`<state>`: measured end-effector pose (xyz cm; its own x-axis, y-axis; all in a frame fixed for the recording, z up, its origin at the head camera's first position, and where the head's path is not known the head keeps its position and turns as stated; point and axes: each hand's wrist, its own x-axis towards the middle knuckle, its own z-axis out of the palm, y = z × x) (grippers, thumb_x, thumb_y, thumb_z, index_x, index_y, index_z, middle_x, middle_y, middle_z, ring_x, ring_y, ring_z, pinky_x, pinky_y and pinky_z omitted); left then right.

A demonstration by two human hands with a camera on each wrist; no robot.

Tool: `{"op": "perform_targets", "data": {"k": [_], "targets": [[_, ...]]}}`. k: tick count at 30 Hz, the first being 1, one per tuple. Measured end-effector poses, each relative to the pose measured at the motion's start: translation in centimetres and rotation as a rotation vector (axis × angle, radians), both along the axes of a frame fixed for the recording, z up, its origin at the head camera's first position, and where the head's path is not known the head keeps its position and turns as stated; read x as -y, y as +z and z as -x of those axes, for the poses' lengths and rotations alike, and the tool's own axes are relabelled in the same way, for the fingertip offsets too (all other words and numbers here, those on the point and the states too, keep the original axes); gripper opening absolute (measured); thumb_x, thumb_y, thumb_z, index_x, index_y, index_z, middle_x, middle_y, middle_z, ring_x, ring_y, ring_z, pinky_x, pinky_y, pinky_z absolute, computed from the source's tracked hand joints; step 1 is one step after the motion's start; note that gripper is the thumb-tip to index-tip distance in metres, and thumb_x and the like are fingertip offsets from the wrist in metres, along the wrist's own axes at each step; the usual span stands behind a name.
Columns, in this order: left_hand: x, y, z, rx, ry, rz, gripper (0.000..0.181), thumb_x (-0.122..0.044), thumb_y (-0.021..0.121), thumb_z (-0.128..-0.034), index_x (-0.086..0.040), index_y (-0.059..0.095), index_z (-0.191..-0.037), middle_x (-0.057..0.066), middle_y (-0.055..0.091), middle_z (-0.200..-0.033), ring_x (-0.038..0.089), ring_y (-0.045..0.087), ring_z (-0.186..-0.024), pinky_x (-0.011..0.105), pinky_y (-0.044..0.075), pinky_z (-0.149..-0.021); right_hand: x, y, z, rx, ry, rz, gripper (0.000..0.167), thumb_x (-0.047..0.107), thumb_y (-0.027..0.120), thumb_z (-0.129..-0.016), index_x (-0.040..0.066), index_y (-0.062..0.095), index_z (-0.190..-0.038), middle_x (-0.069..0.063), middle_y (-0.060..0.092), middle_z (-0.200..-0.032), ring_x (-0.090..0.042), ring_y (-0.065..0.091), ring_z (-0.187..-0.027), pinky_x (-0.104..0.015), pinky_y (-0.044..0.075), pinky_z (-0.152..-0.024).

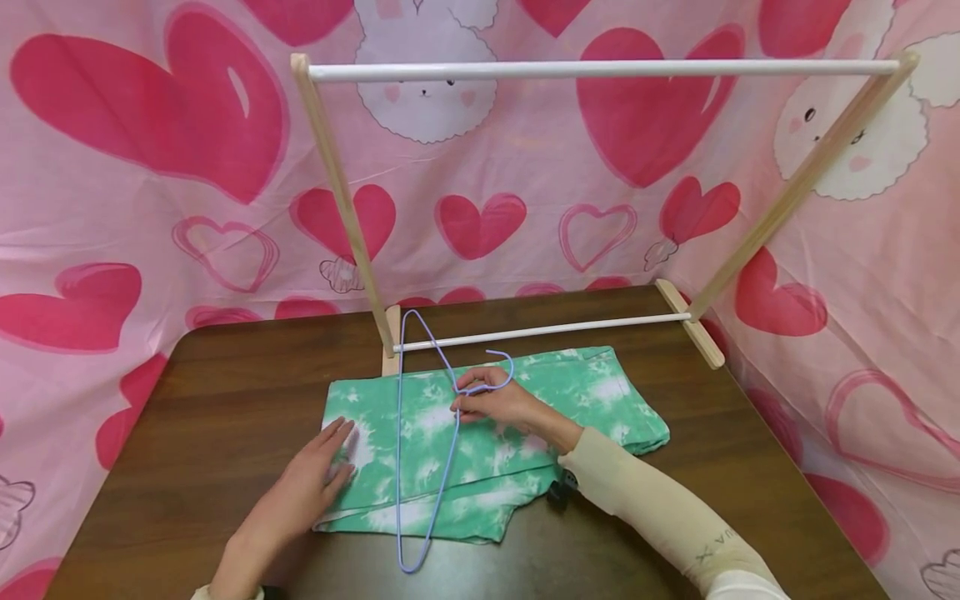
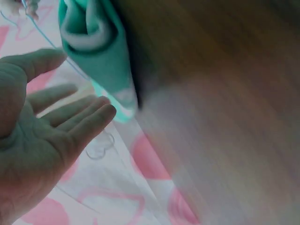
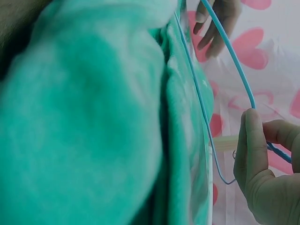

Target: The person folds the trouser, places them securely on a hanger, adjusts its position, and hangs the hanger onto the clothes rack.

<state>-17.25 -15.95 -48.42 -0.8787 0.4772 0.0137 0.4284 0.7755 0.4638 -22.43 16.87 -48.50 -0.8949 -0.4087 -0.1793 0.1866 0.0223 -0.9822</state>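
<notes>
A green and white tie-dye garment lies folded on the table, its lower layer sticking out toward me. Over its left part, my right hand pinches a thin lavender hanger near the neck, with the hook pointing right. In the right wrist view, thumb and fingers of that hand meet on the wire. My left hand is at the garment's left edge, fingers extended and palm facing it. From the left wrist view, the garment's rolled fold shows beside the spread fingers; contact there is unclear.
Behind the garment stands a rack with wooden side posts, a white top rail and a white lower bar. The brown table meets heart-patterned pink cloth at the back and sides. A small black object sits by the right wrist.
</notes>
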Motion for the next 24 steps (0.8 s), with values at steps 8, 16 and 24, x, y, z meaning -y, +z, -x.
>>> {"op": "perform_targets", "data": {"k": [8,16,24], "targets": [[1.8,0.1,0.7,0.079,0.204,-0.002,0.067,-0.007,0.070,-0.0941,0.018,0.035,-0.146,0.039,0.048,-0.141,0.051,0.053,-0.124,0.065,0.045,-0.101,0.0,0.2,0.2,-0.003,0.013,-0.001,0.032,-0.007,0.060,-0.097,-0.022,0.047,-0.122,-0.010,0.073,-0.091,-0.012,0.073,-0.080,-0.032,0.061,-0.079],[2.6,-0.4,1.1,0.186,0.320,-0.103,0.045,-0.011,0.068,-0.0957,0.014,0.054,-0.131,0.016,0.066,-0.102,0.025,0.065,-0.089,0.038,0.057,-0.073,0.1,0.1,0.3,0.004,0.025,0.021,0.035,-0.009,0.059,-0.096,-0.024,0.045,-0.124,-0.009,0.073,-0.091,-0.012,0.073,-0.080,-0.030,0.061,-0.079],[3.2,0.1,2.1,0.521,0.327,-0.237,0.058,-0.028,0.062,-0.1021,0.017,0.047,-0.136,0.014,0.066,-0.100,0.019,0.064,-0.082,0.034,0.060,-0.068,-0.1,0.1,0.2,0.005,0.022,0.026,0.034,-0.010,0.059,-0.096,-0.025,0.044,-0.123,-0.006,0.071,-0.089,-0.011,0.073,-0.080,-0.028,0.061,-0.077]]}}
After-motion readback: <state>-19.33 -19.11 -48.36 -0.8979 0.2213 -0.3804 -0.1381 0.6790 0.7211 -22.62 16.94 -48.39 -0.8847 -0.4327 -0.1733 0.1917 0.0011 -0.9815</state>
